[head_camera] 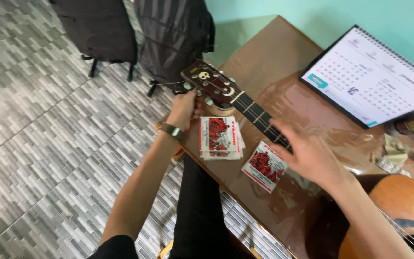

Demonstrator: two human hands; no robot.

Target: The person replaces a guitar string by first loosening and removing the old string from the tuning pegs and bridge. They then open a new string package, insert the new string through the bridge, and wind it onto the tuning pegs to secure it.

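Note:
An acoustic guitar lies across a brown table (pixel 274 62); its headstock (pixel 208 79) with pale green tuning pegs juts past the table's left edge. My left hand (pixel 184 108), a watch on the wrist, pinches a tuning peg on the near side of the headstock. My right hand (pixel 308 152) hovers over the dark neck (pixel 257 113), fingers spread toward the strings. The orange guitar body (pixel 398 211) sits at the lower right.
A stack of red-and-white string packets (pixel 220 138) and one single packet (pixel 265 165) lie on the table by the neck. A spiral desk calendar (pixel 372 76) stands at the back right, with small clutter (pixel 398 148) beside it. Two dark bags (pixel 173 33) stand on the tiled floor.

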